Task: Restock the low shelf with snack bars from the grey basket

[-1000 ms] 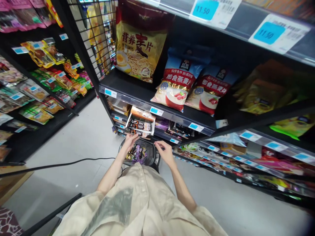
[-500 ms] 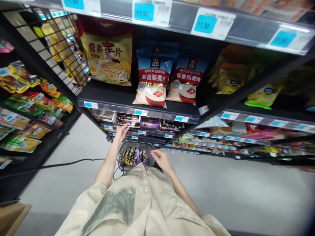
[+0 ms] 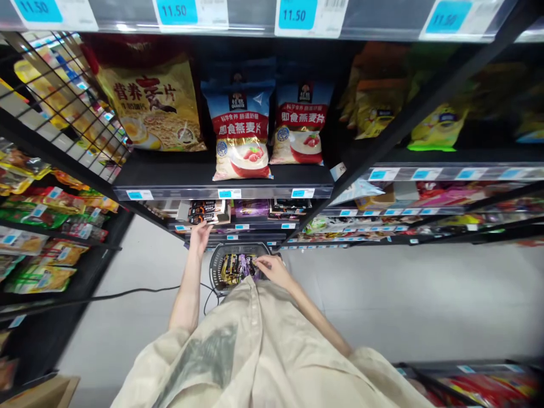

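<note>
On a low shelf, my left hand [image 3: 199,237] has its fingers closed at the front edge of an open display box [image 3: 223,213] holding black packets [image 3: 203,211]. Below, my right hand [image 3: 272,267] is over a grey plastic basket [image 3: 216,266], thumb and fingers drawn together beside the purple packets [image 3: 246,265]. Whatever is between those fingertips is too small to make out. Black and yellow slim packets [image 3: 230,267] also lie in the basket. A purple box [image 3: 251,208] stands right of the display box.
Bags of Quaker oatmeal [image 3: 242,136] and a yellow cereal bag [image 3: 159,107] fill the shelf above. A wire mesh panel [image 3: 80,113] closes its left side. Snack racks [image 3: 55,209] stand at left. A black cable [image 3: 127,292] runs across the floor.
My right hand has moved left, from the basket's right rim to over the packets. My left hand stays at the display box. The view has shifted, with the upper shelf nearer.
</note>
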Demonstrator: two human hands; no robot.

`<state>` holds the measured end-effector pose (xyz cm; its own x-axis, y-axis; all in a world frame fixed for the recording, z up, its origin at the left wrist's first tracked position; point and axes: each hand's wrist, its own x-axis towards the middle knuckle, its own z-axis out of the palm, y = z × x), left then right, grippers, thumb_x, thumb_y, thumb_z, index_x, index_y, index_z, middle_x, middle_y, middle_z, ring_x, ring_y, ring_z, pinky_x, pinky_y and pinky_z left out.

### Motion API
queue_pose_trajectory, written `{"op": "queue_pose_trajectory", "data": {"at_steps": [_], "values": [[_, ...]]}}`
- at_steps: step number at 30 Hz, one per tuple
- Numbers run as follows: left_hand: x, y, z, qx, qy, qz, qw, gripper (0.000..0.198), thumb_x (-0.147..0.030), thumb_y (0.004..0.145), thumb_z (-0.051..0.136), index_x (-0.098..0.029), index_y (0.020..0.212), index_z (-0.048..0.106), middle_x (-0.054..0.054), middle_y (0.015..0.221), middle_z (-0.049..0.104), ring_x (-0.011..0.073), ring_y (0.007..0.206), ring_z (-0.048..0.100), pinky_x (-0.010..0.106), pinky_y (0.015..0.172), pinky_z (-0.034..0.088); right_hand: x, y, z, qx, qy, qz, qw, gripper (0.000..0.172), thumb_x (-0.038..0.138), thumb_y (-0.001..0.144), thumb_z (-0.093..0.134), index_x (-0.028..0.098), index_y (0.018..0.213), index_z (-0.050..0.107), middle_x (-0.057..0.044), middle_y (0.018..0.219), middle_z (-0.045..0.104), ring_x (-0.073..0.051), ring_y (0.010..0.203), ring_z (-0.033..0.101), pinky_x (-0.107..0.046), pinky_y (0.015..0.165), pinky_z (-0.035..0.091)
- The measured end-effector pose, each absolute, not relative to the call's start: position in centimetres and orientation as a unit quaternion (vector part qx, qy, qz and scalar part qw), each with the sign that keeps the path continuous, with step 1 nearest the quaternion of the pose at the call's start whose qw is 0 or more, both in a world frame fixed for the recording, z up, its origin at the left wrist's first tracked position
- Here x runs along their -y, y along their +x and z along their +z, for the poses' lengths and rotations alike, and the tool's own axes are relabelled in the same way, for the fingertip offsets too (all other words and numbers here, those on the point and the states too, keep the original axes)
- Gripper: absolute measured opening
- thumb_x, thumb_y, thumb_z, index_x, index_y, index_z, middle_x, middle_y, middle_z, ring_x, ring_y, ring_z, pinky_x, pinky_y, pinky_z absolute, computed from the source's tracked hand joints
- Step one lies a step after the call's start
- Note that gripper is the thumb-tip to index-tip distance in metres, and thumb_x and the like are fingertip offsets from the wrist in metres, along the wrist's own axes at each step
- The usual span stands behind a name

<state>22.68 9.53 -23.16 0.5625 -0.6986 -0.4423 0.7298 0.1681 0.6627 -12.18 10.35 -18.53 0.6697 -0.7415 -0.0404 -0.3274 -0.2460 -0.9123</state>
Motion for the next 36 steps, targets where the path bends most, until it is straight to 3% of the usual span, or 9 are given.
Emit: {"op": "queue_pose_trajectory", "data": {"at_steps": [4,10,21,27,32,36], "values": [[-11.1,22.1,-23.2,-0.022,0.449,-0.458,0.767,0.015,-0.005,0.068,0.071,-0.013,0.08,0.067,0.005,0.082,0.075,0.0145,0.079,0.071,0.025,0.079,0.059,-10.5,-12.5,-18.9,-0.35,-0.761,-0.202,0.507,0.026,0.036,0.098,0.058,0.023,0.104,0.079,-0.006,0.105,0.078,-0.02,0.088,0.071,-0.029,0.074,0.053],[-11.2,21.4,-23.2,0.004,0.451,-0.443,0.775,0.024,-0.004,0.067,0.075,-0.015,0.086,0.068,0.005,0.092,0.076,0.0161,0.092,0.071,0.028,0.089,0.058,-10.8,-12.2,-19.1,-0.352,-0.759,-0.176,0.519,0.024,0.034,0.097,0.058,0.022,0.104,0.078,-0.005,0.105,0.078,-0.02,0.088,0.072,-0.028,0.074,0.053],[-6.3,22.2,-23.4,-0.015,0.458,-0.438,0.773,0.013,-0.001,0.077,0.072,-0.012,0.077,0.065,0.002,0.077,0.071,0.0106,0.081,0.068,0.033,0.098,0.055,-11.1,-13.4,-20.2,-0.354,-0.756,-0.17,0.523,0.025,0.036,0.099,0.058,0.022,0.104,0.078,-0.004,0.106,0.078,-0.02,0.092,0.072,-0.027,0.079,0.052],[-3.1,23.2,-22.6,-0.014,0.473,-0.43,0.769,0.021,-0.007,0.082,0.076,-0.014,0.072,0.059,-0.002,0.068,0.064,0.0073,0.071,0.065,0.032,0.097,0.056,-11.3,-14.2,-20.4,-0.365,-0.757,-0.171,0.515,0.026,0.038,0.099,0.058,0.022,0.103,0.078,-0.004,0.107,0.078,-0.02,0.093,0.072,-0.027,0.079,0.052],[-1.0,23.8,-22.4,-0.028,0.5,-0.404,0.766,0.024,-0.012,0.092,0.07,-0.016,0.075,0.053,-0.003,0.07,0.063,0.005,0.074,0.065,0.025,0.094,0.056,-11.5,-14.6,-20.6,-0.375,-0.751,-0.177,0.515,0.025,0.037,0.1,0.058,0.023,0.102,0.079,-0.003,0.105,0.079,-0.019,0.09,0.072,-0.026,0.077,0.05],[-0.3,23.8,-22.1,-0.03,0.515,-0.398,0.758,0.022,-0.017,0.097,0.066,-0.017,0.079,0.052,-0.001,0.077,0.067,0.0066,0.079,0.068,0.027,0.095,0.057,-11.4,-14.8,-20.9,-0.382,-0.745,-0.18,0.516,0.024,0.036,0.099,0.059,0.023,0.101,0.079,-0.003,0.104,0.079,-0.02,0.089,0.072,-0.026,0.077,0.05]]}}
